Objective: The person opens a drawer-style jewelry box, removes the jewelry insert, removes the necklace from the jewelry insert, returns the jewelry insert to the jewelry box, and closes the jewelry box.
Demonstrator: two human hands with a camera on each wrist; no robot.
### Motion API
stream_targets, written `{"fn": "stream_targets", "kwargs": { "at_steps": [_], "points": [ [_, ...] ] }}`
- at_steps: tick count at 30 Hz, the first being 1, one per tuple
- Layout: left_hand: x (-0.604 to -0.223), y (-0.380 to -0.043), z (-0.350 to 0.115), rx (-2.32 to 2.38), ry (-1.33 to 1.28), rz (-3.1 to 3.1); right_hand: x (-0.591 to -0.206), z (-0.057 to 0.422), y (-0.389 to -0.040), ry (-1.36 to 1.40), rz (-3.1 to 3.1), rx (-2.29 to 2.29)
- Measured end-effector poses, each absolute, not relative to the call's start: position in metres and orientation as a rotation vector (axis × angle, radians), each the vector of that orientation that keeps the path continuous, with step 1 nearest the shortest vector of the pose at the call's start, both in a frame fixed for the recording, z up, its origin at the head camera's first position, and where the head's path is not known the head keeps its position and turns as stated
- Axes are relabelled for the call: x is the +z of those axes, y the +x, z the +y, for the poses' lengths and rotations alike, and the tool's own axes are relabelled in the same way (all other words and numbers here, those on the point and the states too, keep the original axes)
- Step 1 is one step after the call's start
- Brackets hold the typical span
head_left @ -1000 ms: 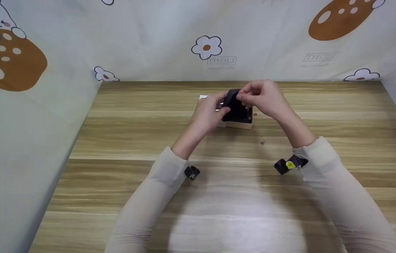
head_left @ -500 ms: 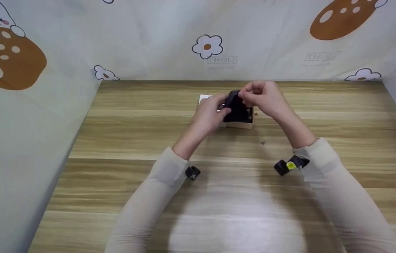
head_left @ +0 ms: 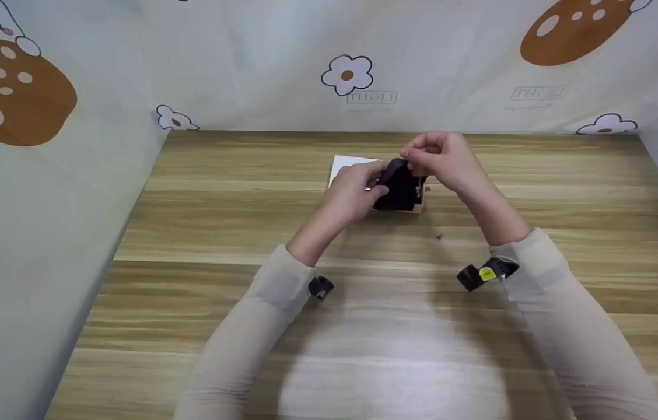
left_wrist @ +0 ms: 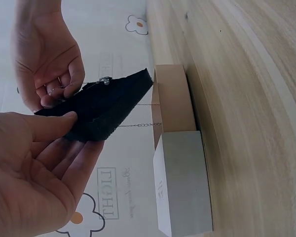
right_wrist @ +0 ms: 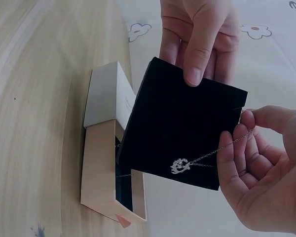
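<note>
My left hand [head_left: 358, 186] grips a square black jewelry-box pad [right_wrist: 182, 108] by one edge, with the thumb on its face. The pad is tilted and held above the box. A silver necklace [right_wrist: 179, 166] with an openwork pendant lies against the pad's face. At the pad's edge my right hand [right_wrist: 266, 163] pinches the necklace's thin chain between thumb and fingertips, with the other fingers curled. In the left wrist view, chain strands [left_wrist: 143, 125] hang from the pad toward the open tan box [left_wrist: 175, 98]. Dark lining shows inside the box.
A white lid [left_wrist: 185, 182] lies against the box on the left. The wooden table [head_left: 375, 321] runs back to a patterned curtain [head_left: 259, 76]. A small dark mark [head_left: 438, 237] is on the table in front of the box.
The pad has tilted so its face shows more, and it has shifted slightly right with both hands. More of the white lid shows. The right hand still pinches at the pad's edge.
</note>
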State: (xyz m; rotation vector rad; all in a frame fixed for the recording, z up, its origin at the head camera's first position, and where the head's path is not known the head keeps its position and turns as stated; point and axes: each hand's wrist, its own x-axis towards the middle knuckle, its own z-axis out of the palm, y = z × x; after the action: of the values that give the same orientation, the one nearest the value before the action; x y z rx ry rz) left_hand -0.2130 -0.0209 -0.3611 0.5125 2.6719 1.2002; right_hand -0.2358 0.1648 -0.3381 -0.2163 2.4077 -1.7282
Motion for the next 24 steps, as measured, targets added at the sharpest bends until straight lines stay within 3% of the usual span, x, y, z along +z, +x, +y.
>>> {"fn": "stream_targets", "kwargs": {
  "at_steps": [24],
  "points": [
    [-0.358, -0.212, -0.023, 1.328, 0.500, 2.572, -0.334, 0.182, -0.238, 0.060, 1.457, -2.380]
  ]
}}
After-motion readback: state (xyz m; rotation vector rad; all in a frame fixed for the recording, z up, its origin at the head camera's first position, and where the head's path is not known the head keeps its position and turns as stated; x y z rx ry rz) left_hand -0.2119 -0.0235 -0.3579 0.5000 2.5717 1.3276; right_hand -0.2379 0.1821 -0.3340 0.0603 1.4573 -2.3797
